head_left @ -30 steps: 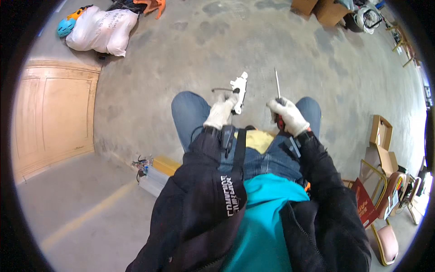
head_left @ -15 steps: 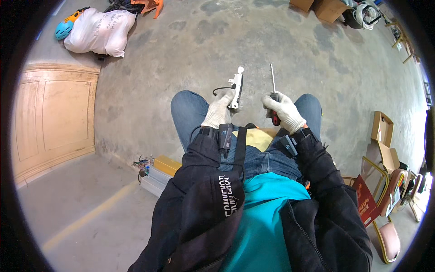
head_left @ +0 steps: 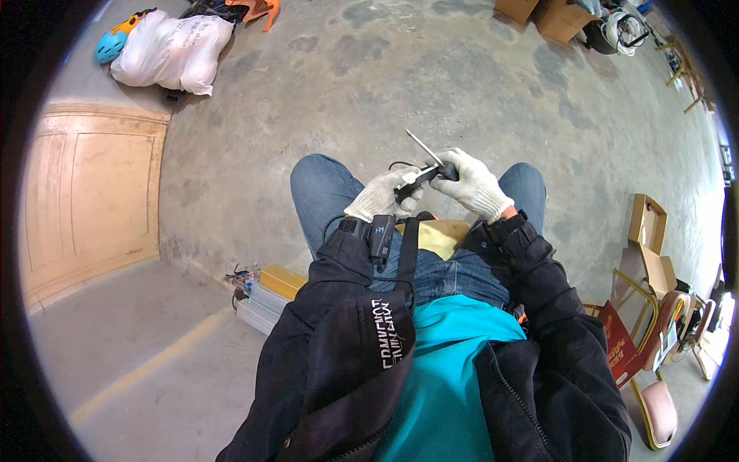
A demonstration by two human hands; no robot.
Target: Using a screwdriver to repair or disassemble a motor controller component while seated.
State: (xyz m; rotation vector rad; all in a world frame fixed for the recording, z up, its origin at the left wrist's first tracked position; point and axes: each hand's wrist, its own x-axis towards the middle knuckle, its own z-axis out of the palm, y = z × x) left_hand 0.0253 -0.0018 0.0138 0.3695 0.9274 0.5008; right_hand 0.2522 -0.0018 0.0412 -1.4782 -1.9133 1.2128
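Both my hands wear white knit gloves and are close together above my lap. My left hand [head_left: 379, 197] is closed round a slim black-and-white part [head_left: 416, 182], which has a thin dark cable looping from it. My right hand [head_left: 476, 186] grips a screwdriver [head_left: 424, 146] by its dark handle, the bare metal shaft pointing up and to the left, away from me. The fingers of my right hand are at the far end of the part and seem to touch it. The screwdriver's tip is in the air, off the part.
A yellow piece [head_left: 440, 237] lies between my thighs. Left of me, silver and gold metal cases [head_left: 269, 300] with loose wires rest on the floor near a wooden panel [head_left: 112, 185]. A white sack [head_left: 173, 54] is far left; cardboard boxes [head_left: 566, 19] are far right, chairs [head_left: 662, 404] near right.
My hands have come together. The part has tilted from nearly upright toward the right and now shows its black side. The screwdriver has swung from upright to leaning left.
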